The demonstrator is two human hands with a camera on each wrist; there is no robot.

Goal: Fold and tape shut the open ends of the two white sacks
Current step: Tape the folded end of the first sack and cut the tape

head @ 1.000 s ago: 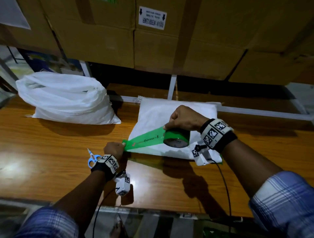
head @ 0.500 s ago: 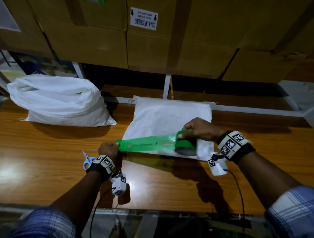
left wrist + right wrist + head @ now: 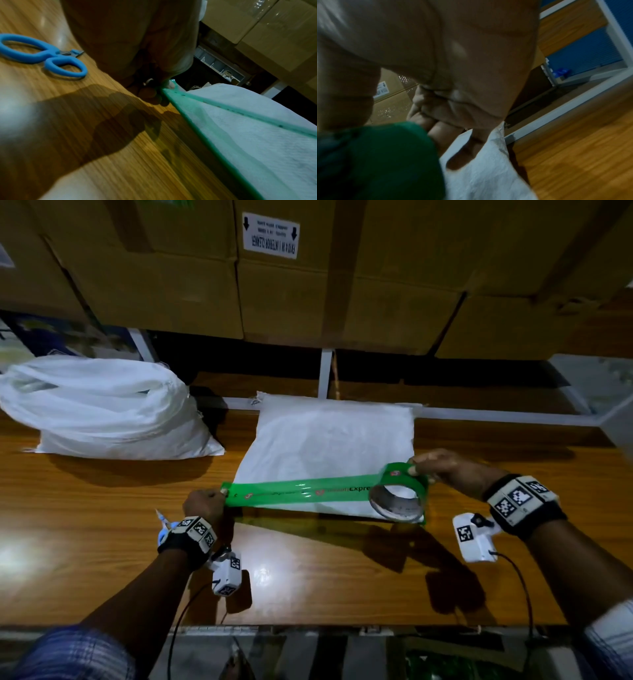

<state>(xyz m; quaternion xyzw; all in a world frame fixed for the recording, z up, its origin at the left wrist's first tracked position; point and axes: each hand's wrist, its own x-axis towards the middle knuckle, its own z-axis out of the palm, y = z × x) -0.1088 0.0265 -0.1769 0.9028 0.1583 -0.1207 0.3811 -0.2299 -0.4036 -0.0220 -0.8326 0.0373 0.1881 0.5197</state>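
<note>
A flat white sack (image 3: 329, 450) lies in the middle of the wooden table (image 3: 102, 508), its near end folded. A strip of green tape (image 3: 298, 492) stretches across that near end. My left hand (image 3: 207, 503) pinches the tape's free end (image 3: 169, 86) at the sack's left corner. My right hand (image 3: 442, 469) grips the green tape roll (image 3: 399, 496) at the sack's right corner; in the right wrist view the roll (image 3: 376, 159) fills the lower left over the sack (image 3: 488, 169). A second, bulging white sack (image 3: 102, 409) lies at the far left.
Blue-handled scissors (image 3: 44, 56) lie on the table just left of my left hand, mostly hidden behind my wrist in the head view. Cardboard boxes (image 3: 274, 278) are stacked behind the table. A white rail (image 3: 496, 416) runs along the table's far edge.
My right hand has drawn the roll rightward across the sack, lengthening the tape strip from mid-sack to the right corner. My left hand has kept the free end at the left corner.
</note>
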